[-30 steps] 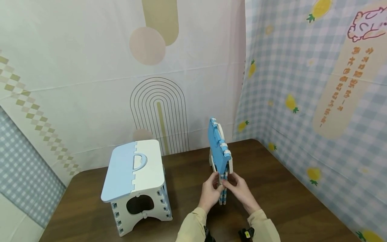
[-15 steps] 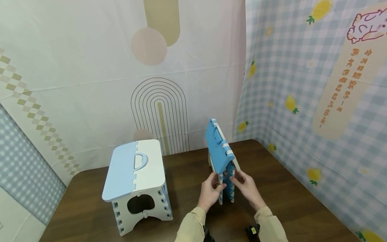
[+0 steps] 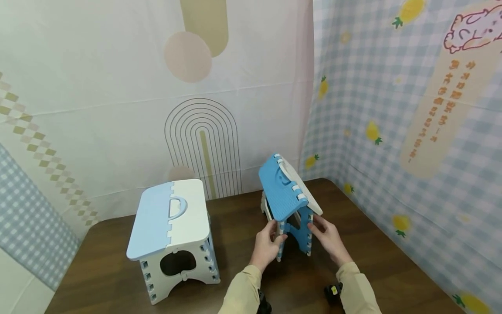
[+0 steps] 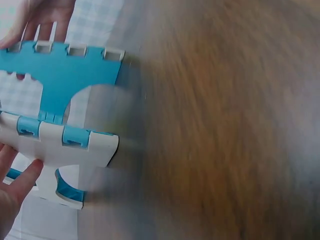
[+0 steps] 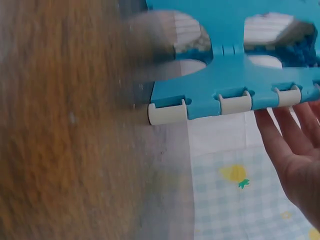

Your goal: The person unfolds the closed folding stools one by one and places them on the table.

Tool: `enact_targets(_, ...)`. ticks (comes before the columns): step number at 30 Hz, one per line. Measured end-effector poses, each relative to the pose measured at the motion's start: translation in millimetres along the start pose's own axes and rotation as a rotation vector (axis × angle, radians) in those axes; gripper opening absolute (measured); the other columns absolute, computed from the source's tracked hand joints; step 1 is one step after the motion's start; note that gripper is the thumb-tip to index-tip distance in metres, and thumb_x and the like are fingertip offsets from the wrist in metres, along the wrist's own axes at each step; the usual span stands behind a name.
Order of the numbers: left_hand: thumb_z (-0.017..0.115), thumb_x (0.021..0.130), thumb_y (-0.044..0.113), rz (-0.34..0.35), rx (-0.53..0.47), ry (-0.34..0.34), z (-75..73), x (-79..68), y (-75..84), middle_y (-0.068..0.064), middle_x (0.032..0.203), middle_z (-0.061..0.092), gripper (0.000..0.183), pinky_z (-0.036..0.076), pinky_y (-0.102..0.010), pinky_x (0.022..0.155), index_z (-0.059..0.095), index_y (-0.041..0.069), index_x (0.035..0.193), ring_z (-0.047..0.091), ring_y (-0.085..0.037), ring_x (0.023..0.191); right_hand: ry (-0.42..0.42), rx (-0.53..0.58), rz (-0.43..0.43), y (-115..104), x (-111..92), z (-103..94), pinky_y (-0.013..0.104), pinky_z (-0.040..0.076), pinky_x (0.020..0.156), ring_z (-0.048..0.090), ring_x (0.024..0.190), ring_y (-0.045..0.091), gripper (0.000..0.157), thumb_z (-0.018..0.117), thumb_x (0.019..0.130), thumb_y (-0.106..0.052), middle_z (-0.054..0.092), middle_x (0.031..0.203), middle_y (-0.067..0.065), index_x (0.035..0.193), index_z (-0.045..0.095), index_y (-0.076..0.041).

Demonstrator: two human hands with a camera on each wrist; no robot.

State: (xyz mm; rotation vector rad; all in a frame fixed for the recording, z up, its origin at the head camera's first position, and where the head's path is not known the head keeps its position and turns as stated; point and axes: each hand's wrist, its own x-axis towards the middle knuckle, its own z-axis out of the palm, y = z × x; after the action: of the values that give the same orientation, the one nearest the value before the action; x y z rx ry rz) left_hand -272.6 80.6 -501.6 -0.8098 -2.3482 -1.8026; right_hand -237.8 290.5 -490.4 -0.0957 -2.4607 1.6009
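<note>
A blue and white folding stool stands partly unfolded on the table in the head view. Its two top halves slope like a roof from the raised middle hinge, and its legs are spread apart. My left hand grips the near edge of the left leg, its thumb against the white leg panel in the left wrist view. On the other side, my right hand holds the right leg's edge. In the right wrist view its fingers lie along the hinged border of the blue end panel.
To the left stands a second folding stool, fully unfolded, with a pale blue and white top and a handle in the middle. Both stand on a dark wooden table. Printed cloths hang behind and to the right.
The stool has gone from nearly flat to spread. My right hand has moved rightward with the right leg, and the two top halves have dropped outward. My left hand has shifted slightly left.
</note>
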Motion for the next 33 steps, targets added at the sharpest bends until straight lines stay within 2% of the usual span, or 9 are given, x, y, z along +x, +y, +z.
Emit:
enact_targets(13,0.059,0.095,0.005,0.013,-0.009,-0.027,-18.6,1.1,-7.0,-0.016,0.126,0.064,0.04,0.057,-0.041,0.087,0.053,0.011,0.134,0.065,-0.033,0.113,0.014,-0.016,-0.01,0,3,-9.9,0.05,0.046,0.103,0.049,0.127,0.037,0.058,0.051,0.101,-0.03,0.047,0.144,0.026,0.147,0.036,0.002)
enact_targets(17,0.063,0.095,0.017,-0.033,0.065,-0.112,-34.0,5.6,-4.4,-0.018,0.134,0.059,0.046,0.05,-0.049,0.099,0.05,0.009,0.138,0.057,-0.035,0.123,-0.093,0.024,0.015,-1,8,-17.2,0.054,0.041,0.107,0.042,0.134,0.041,0.065,0.054,0.1,-0.034,0.039,0.149,0.026,0.15,0.031,0.001)
enact_targets(20,0.064,0.093,0.018,-0.136,0.102,-0.18,-56.4,9.6,5.8,-0.022,0.142,0.049,0.054,0.041,-0.055,0.107,0.045,0.004,0.141,0.047,-0.04,0.132,-0.205,0.04,0.015,-6,13,-32.8,0.058,0.038,0.108,0.035,0.139,0.045,0.068,0.057,0.098,-0.034,0.033,0.153,0.026,0.151,0.029,-0.002)
enact_targets(22,0.063,0.092,0.011,-0.203,0.074,-0.128,-70.1,13.8,19.2,-0.025,0.145,0.044,0.055,0.038,-0.057,0.109,0.042,0.001,0.142,0.041,-0.044,0.135,-0.218,0.053,0.006,-14,15,-48.1,0.057,0.039,0.108,0.036,0.138,0.045,0.064,0.057,0.098,-0.031,0.035,0.153,0.025,0.151,0.031,-0.004)
enact_targets(24,0.058,0.094,0.008,-0.244,0.01,-0.004,-78.1,19.8,38.0,-0.025,0.148,0.041,0.052,0.038,-0.057,0.109,0.042,0.001,0.143,0.039,-0.044,0.136,-0.143,0.075,-0.007,-29,17,-61.3,0.054,0.04,0.108,0.039,0.137,0.044,0.057,0.053,0.101,-0.027,0.037,0.152,0.024,0.149,0.035,-0.004)
enact_targets(26,0.053,0.097,0.009,-0.203,-0.016,0.136,-79.5,28.3,58.1,-0.022,0.149,0.041,0.049,0.038,-0.056,0.11,0.042,0.003,0.144,0.04,-0.042,0.137,-0.04,0.082,-0.032,-50,21,-66.2,0.051,0.04,0.109,0.042,0.135,0.042,0.05,0.048,0.103,-0.026,0.041,0.15,0.023,0.147,0.039,-0.005)
enact_targets(28,0.049,0.101,0.017,-0.116,0.028,0.203,-75.0,38.7,76.2,-0.017,0.154,0.036,0.047,0.034,-0.054,0.114,0.041,0.008,0.146,0.036,-0.037,0.141,0.049,0.036,-0.053,-75,27,-60.7,0.051,0.038,0.111,0.042,0.136,0.039,0.049,0.045,0.104,-0.031,0.042,0.15,0.02,0.147,0.042,-0.008)
enact_targets(30,0.045,0.103,0.025,-0.013,0.128,0.187,-65.9,48.8,90.5,-0.013,0.158,0.031,0.05,0.029,-0.053,0.117,0.036,0.01,0.15,0.03,-0.034,0.146,0.066,-0.07,-0.107,-96,34,-47.8,0.054,0.034,0.113,0.039,0.139,0.037,0.051,0.043,0.104,-0.037,0.04,0.153,0.017,0.147,0.041,-0.011)
enact_targets(33,0.04,0.104,0.035,0.091,0.299,0.084,-48.6,60.0,101.8,-0.01,0.162,0.023,0.054,0.021,-0.057,0.119,0.03,0.013,0.153,0.021,-0.034,0.149,-0.051,-0.233,-0.164,-118,40,-27.5,0.06,0.026,0.116,0.027,0.146,0.039,0.059,0.04,0.103,-0.046,0.027,0.159,0.016,0.152,0.033,-0.015)
